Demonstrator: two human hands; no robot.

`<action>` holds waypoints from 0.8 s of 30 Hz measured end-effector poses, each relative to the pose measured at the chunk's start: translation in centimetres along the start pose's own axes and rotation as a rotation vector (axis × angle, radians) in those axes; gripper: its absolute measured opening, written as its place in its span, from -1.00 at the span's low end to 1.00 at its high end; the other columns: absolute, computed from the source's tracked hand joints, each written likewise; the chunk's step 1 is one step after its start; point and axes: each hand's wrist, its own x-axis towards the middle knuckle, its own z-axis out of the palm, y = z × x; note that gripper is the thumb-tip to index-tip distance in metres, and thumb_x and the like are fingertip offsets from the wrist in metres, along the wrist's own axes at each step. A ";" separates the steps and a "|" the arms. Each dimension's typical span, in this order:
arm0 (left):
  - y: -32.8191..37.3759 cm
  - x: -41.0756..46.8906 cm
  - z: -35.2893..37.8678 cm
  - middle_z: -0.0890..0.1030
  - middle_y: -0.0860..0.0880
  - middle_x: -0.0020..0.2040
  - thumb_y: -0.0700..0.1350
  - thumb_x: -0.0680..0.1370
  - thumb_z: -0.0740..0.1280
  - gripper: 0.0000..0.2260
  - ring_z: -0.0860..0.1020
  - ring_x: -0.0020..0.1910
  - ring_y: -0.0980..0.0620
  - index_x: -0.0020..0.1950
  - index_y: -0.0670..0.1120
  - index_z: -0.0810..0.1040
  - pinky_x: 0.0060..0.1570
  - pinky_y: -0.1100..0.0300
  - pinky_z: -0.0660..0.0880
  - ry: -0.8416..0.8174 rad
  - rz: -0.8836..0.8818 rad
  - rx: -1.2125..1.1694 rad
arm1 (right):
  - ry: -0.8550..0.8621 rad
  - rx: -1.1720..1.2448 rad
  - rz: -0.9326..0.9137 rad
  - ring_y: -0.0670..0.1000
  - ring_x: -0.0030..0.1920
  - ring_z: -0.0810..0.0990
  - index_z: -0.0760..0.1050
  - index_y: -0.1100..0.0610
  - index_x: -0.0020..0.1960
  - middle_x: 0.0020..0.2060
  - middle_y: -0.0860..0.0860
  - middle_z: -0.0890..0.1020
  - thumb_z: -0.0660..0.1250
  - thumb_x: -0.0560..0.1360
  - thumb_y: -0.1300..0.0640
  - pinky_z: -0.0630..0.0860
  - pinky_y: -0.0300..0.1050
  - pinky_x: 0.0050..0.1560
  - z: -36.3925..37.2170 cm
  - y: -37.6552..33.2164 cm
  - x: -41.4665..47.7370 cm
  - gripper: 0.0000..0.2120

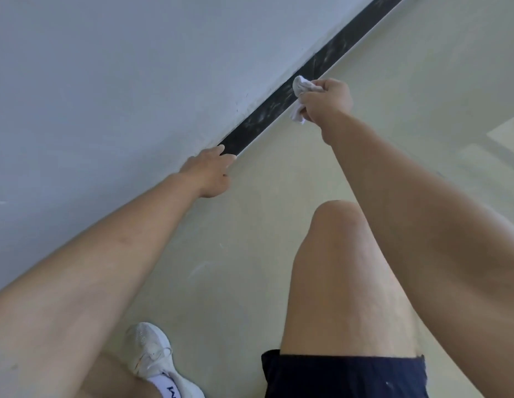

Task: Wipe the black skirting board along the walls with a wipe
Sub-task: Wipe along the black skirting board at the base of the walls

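Note:
A black skirting board point(330, 57) runs diagonally from the lower left to the upper right where the pale wall meets the floor. It shows dusty grey smears. My right hand point(326, 100) grips a crumpled white wipe point(300, 87) and holds it against the board's face. My left hand point(211, 173) rests lower down the board with straight fingers touching it, and it covers that stretch. Below my left hand the board is hidden by my forearm.
The pale grey wall point(120, 67) fills the upper left. A pale greenish floor point(258, 225) spreads to the right. My bare right knee point(339, 225), dark shorts point(344, 374) and a white shoe point(152, 354) sit close below.

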 end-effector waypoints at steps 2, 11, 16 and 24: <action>0.9 0.2 -1.0 0.02 -0.03 0.58 -0.09 0.56 0.11 -0.48 0.03 0.54 -0.04 0.54 0.09 0.15 0.46 -0.05 0.12 0.027 0.010 0.011 | 0.001 -0.024 -0.003 -0.07 -0.26 0.60 0.50 -0.04 -0.23 -0.40 -0.05 0.58 0.34 0.54 0.15 0.62 -0.17 -0.08 -1.0 0.0 -0.1 -0.82; 3.9 3.9 2.4 -0.04 -0.09 0.58 -0.11 0.56 0.12 -0.46 0.06 0.53 -0.12 0.55 0.02 0.12 0.40 -0.14 0.18 -0.062 0.080 0.077 | 0.021 -0.233 0.081 -0.16 -0.41 0.50 0.65 0.14 -0.28 -0.29 0.01 0.70 0.30 0.45 0.21 0.39 -0.36 -0.43 -1.0 3.6 2.1 -0.81; 4.0 5.2 2.2 -0.14 -0.09 0.58 -0.07 0.55 0.13 -0.43 0.06 0.53 -0.15 0.56 0.01 0.07 0.35 -0.12 0.24 -0.117 0.086 0.032 | 0.039 -0.296 0.115 -0.10 -0.23 0.63 0.63 0.13 -0.37 -0.28 -0.13 0.70 0.45 0.44 0.07 0.48 -0.31 -0.30 -0.1 3.5 2.4 -0.76; 6.0 10.6 -1.5 -0.15 -0.11 0.58 -0.07 0.55 0.15 -0.45 0.08 0.51 -0.16 0.54 -0.03 0.10 0.33 -0.12 0.25 -0.111 0.156 -0.046 | 0.231 -0.259 0.136 -0.02 -0.15 0.55 0.62 0.01 0.02 -0.17 -0.03 0.62 0.35 0.44 0.21 0.37 -0.32 -0.41 0.2 -0.4 4.0 -0.79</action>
